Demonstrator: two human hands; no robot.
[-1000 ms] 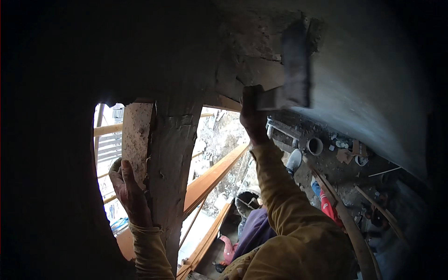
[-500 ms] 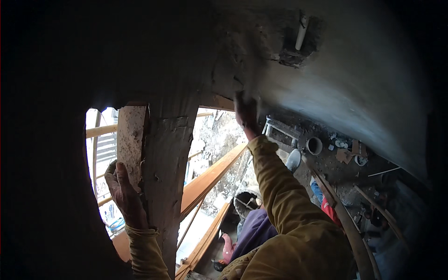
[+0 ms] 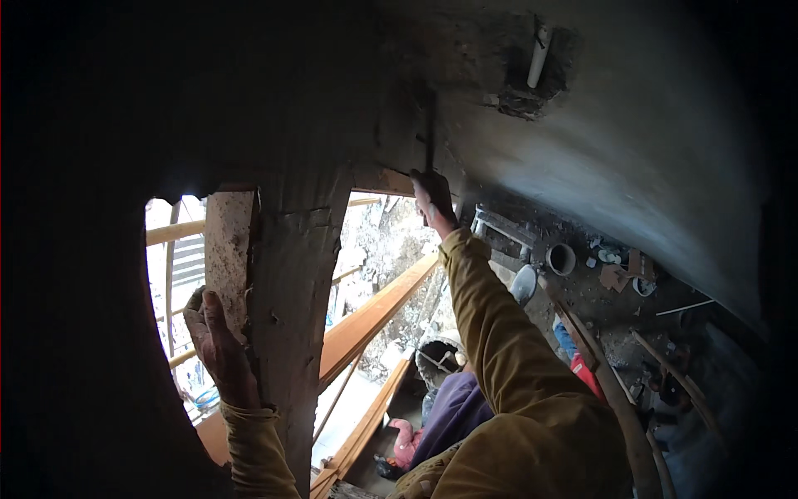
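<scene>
While a dark trowel (image 3: pixel 430 133), showing only its narrow edge, is being held up at the dim plastered wall (image 3: pixel 357 125), its handle is being gripped by the closed right hand (image 3: pixel 434 198), just beside the right end of a wooden strip (image 3: pixel 386 180). Whether the blade is being pressed to the surface cannot be told, since its far part is being swallowed by shadow. At the left edge of a grey post (image 3: pixel 287 349), the left hand (image 3: pixel 223 349) is being held upright, its fingers curled and its thumb pointing up, beside the lower part of a speckled board (image 3: pixel 229 258); whether that board is being gripped cannot be told. Both forearms are being covered by mustard-coloured sleeves (image 3: pixel 499 333).

Near the upper edge of the paler wall (image 3: pixel 648 183) to the right, a white pipe (image 3: pixel 539 58) is being framed by a rough dark patch (image 3: pixel 519 100). Beyond the post, an orange-brown beam (image 3: pixel 374 316) is being lit by daylight. Below, near the lower edge of the paler wall, a bucket (image 3: pixel 560 259) and some cardboard (image 3: pixel 613 277) are being carried by the floor (image 3: pixel 582 287). A purple cloth (image 3: pixel 455 407) is being bordered by the right sleeve.
</scene>
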